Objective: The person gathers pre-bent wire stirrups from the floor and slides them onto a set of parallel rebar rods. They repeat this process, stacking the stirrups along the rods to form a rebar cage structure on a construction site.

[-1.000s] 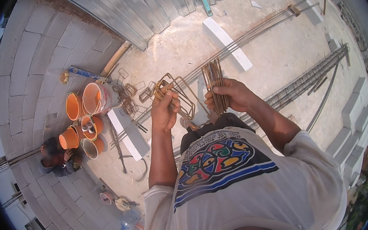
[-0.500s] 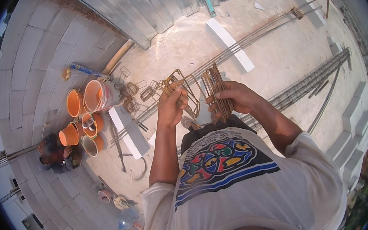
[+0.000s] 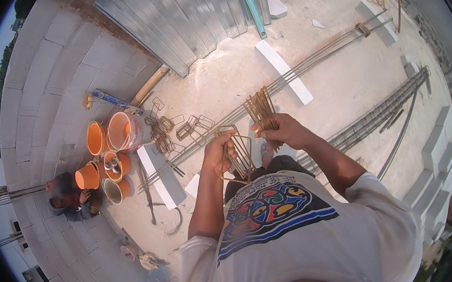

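My left hand (image 3: 217, 154) is closed around a few thin rectangular rebar stirrups (image 3: 244, 153), which hang down close to my shirt. Gripped in my right hand (image 3: 286, 130) is a thicker bundle of rusty stirrups (image 3: 260, 107), packed side by side. A small gap separates the two hands in front of my waist. Beyond them, long straight rebars (image 3: 314, 61) run diagonally above the floor, with a small cluster of stirrups (image 3: 362, 30) around them at the far end. More loose stirrups (image 3: 162, 134) lie in a heap to the left of my hands.
White blocks (image 3: 285, 71) lie under the rebars, one of them at the near left (image 3: 161, 175). Orange buckets (image 3: 95, 138) stand by the block wall (image 3: 63, 64), where another person (image 3: 72, 198) crouches. A tied rebar cage (image 3: 377, 111) and stacked blocks (image 3: 428, 175) are at right.
The stirrups in my left hand have swung down toward my body. My right hand has shifted slightly left, its bundle still gripped. The view has tilted a little.
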Tool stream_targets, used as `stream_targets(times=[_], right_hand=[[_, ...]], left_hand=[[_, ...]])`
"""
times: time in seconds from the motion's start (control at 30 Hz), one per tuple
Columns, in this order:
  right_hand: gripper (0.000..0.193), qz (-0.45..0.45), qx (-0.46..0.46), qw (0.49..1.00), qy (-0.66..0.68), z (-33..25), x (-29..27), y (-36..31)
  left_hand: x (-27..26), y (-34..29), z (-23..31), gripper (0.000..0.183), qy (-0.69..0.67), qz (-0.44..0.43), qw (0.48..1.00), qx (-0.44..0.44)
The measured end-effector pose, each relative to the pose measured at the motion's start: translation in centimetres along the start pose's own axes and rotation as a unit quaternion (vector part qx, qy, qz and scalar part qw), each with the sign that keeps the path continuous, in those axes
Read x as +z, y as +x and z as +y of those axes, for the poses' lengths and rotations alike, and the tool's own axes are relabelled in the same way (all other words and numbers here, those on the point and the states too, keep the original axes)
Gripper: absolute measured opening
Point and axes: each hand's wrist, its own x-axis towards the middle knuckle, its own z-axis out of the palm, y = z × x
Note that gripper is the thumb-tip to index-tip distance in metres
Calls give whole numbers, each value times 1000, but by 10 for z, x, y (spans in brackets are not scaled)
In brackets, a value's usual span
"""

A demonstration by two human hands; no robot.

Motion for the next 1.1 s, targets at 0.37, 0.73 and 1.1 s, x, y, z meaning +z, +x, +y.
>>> stream_targets(times=[0.37,0.73,1.1], right_hand=[[33,-152,-94,955,-236,42,35,8],[27,-118,-232,906,-335,80,45,20],[19,115,64,948,291,45,-5,27]], left_hand=[[-92,87,-46,25,-28,2,999,-44],[-79,80,-54,25,-108,-79,987,-84],[-54,9,-25,27,133,19,988,71]])
